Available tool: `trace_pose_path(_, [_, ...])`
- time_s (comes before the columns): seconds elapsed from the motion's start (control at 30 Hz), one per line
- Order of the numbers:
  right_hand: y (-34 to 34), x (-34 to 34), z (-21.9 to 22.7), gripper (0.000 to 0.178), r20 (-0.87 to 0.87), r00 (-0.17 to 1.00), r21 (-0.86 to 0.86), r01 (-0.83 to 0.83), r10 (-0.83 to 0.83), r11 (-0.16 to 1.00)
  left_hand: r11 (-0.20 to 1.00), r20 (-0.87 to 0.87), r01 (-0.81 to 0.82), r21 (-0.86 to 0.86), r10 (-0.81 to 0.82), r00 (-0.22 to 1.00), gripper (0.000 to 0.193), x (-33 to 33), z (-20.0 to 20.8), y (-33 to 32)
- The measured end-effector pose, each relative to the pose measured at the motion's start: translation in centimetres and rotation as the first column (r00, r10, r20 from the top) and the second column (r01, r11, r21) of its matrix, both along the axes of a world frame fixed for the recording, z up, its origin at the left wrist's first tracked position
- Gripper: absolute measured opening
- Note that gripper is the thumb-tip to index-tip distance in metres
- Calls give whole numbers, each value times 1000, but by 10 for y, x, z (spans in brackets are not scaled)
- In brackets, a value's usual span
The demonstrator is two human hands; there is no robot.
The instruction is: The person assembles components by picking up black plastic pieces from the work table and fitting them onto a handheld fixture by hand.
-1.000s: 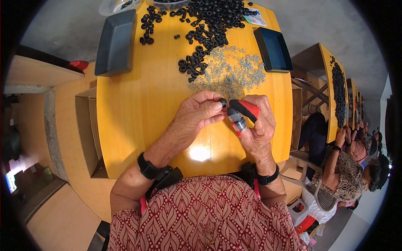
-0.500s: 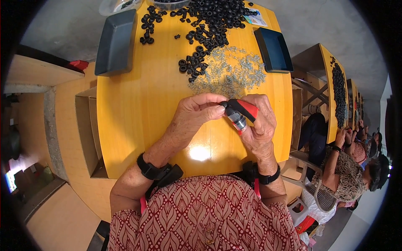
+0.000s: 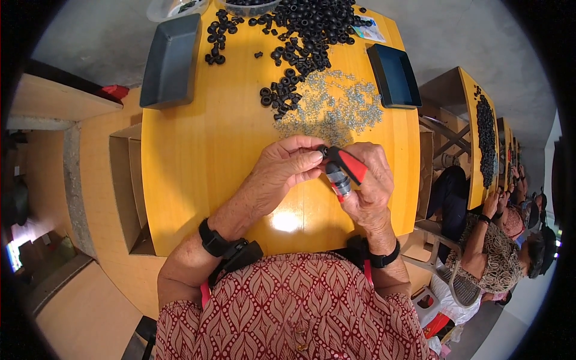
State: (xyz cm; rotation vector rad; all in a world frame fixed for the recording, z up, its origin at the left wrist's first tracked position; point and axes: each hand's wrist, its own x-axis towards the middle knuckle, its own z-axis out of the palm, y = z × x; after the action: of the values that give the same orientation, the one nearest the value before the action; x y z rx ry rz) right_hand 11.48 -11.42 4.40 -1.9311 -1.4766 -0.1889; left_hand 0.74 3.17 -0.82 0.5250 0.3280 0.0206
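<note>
My left hand (image 3: 277, 167) is closed, pinching a small round black part (image 3: 323, 150) between thumb and fingertips above the middle of the table. My right hand (image 3: 373, 183) grips a small red-and-black hand-held power tool (image 3: 351, 166) with a clear, silvery section near its nose. The tool's black end lies right beside the pinched part; whether they touch I cannot tell. Just beyond my hands spreads a layer of tiny silvery metal pieces (image 3: 354, 108). Black ring-shaped parts (image 3: 281, 90) lie along its left side and run back to a large heap (image 3: 318, 21).
On the yellow table (image 3: 198, 174) stand a grey tray (image 3: 193, 78) at the far left and a dark blue tray (image 3: 414, 99) at the far right. Clear plastic tubs sit at the back edge. To the right, a person (image 3: 489, 252) works at another table with black parts.
The tool has tilted slightly in my right hand, and its clear nose has shifted down from the black part. More of my left fingers shows under the thumb. The view has shifted a little.
</note>
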Motion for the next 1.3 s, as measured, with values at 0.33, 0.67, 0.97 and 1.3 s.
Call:
trace_pose_path(0.33, [4,5,6,26,169,983,-41,-72,78,997,972,82,-21,235,2,997,22,1,-2,0])
trace_pose_path(0.67, [68,57,24,22,55,998,-156,-30,39,987,801,30,-485,351,508,861,20,6,4,32])
trace_pose_path(0.97, [138,77,14,15,120,982,-282,-109,148,953,684,32,-629,370,667,744,20,8,0,50])
trace_pose_path(1.3, [195,96,-29,22,387,869,-433,-123,308,893,675,22,-637,372,680,733,21,12,-5,50])
